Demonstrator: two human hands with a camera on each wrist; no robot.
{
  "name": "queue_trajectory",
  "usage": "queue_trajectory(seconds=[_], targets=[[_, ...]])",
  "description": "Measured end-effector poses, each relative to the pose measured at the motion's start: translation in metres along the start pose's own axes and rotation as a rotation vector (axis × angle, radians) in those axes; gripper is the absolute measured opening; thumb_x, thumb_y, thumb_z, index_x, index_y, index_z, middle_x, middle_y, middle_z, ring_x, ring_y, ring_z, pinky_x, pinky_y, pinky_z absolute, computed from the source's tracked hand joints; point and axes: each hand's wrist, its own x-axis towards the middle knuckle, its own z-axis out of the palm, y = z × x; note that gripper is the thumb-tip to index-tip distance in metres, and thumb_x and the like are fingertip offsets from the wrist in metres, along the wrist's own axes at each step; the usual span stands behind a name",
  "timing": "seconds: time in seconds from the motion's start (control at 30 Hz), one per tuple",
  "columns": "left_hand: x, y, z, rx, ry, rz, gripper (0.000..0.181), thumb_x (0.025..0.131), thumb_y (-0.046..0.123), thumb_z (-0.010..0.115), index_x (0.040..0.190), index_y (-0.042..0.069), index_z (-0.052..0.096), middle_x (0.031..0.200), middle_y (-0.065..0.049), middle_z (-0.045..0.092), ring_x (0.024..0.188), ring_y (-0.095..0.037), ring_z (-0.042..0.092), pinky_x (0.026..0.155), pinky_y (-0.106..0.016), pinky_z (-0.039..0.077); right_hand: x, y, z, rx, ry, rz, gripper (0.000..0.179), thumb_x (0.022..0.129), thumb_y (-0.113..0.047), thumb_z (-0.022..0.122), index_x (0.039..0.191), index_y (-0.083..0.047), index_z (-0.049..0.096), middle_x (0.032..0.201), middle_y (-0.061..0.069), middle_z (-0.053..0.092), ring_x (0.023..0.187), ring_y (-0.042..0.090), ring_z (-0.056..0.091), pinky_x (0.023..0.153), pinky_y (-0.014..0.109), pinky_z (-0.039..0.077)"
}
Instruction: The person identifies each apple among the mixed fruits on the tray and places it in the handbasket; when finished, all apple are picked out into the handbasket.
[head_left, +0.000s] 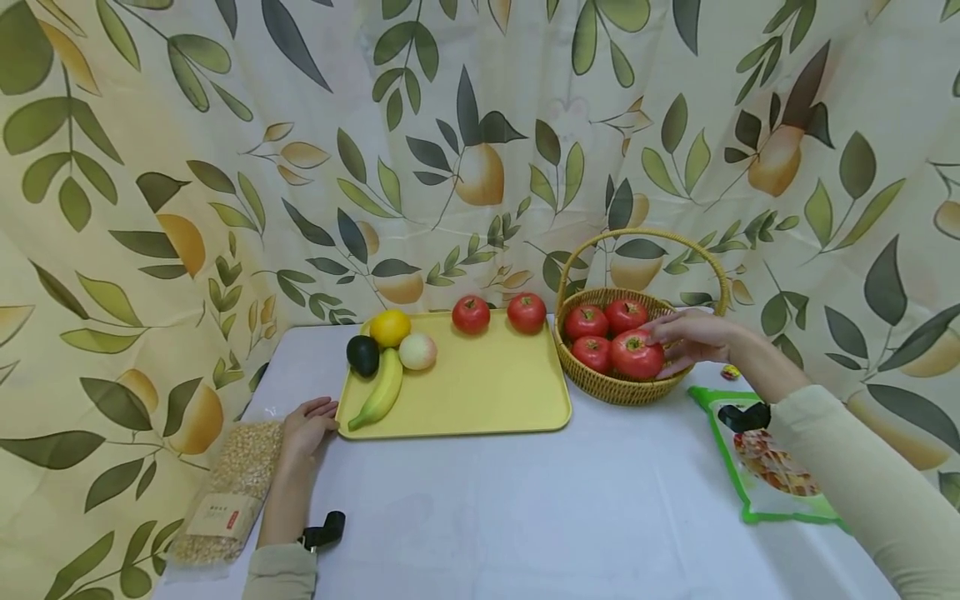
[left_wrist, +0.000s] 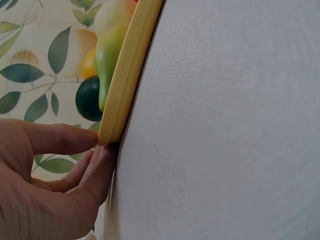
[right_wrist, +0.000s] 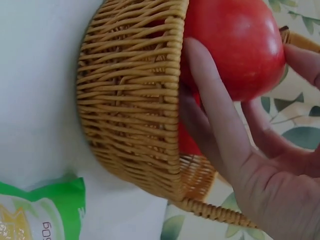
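Observation:
My left hand is at the near left corner of a yellow tray, and pinches its rim between thumb and fingers in the left wrist view. On the tray lie a banana, a dark green avocado, a lemon, a pale peach and two tomatoes along the back edge. My right hand reaches into a wicker basket and grips a large red tomato, its fingers spread round the side. Other tomatoes sit beside it in the basket.
A bag of grains lies left of my left forearm. At the right, partly under my right sleeve, is a green and white food packet. A small wrapped item lies behind it. The basket's handle arches high above the fruit.

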Motion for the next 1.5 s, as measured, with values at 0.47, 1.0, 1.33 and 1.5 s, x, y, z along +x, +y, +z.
queue_trajectory(seconds=[0.47,1.0,1.33,1.5], targets=[[0.004,0.004,0.000,0.017,-0.005,0.012,0.066,0.089,-0.018,0.056,0.152,-0.010,0.041,0.150,-0.033,0.050,0.140,-0.039,0.051,0.090,-0.018,0.055,0.010,0.005,-0.005,0.001,-0.040,0.034,0.067,0.103,-0.009,0.060,0.160,0.006,0.028,0.136,0.014,0.055,0.115,0.037,0.066,0.101,0.060,0.053],[0.004,0.000,0.002,-0.001,0.001,0.004,0.065,0.090,-0.018,0.055,0.152,-0.009,0.041,0.150,-0.032,0.050,0.140,-0.037,0.051,0.089,-0.018,0.055,0.042,0.026,0.006,-0.028,-0.082,0.041,0.066,0.107,-0.013,0.055,0.162,0.006,0.023,0.154,0.027,0.038,0.117,0.030,0.062,0.098,0.047,0.058],[0.005,-0.003,0.002,0.002,0.004,-0.001,0.066,0.089,-0.018,0.056,0.152,-0.010,0.041,0.149,-0.033,0.050,0.139,-0.038,0.052,0.087,-0.018,0.056,0.046,0.029,0.013,0.007,-0.060,0.077,0.067,0.107,-0.015,0.058,0.163,0.001,0.025,0.142,0.018,0.047,0.109,0.025,0.061,0.095,0.041,0.060],[0.006,-0.004,0.001,0.008,0.012,-0.003,0.065,0.089,-0.018,0.056,0.152,-0.010,0.042,0.149,-0.032,0.051,0.139,-0.038,0.052,0.089,-0.019,0.056,0.045,0.027,0.018,-0.032,-0.048,0.057,0.069,0.106,-0.019,0.061,0.162,0.001,0.026,0.131,0.011,0.060,0.109,0.023,0.063,0.096,0.042,0.059]])
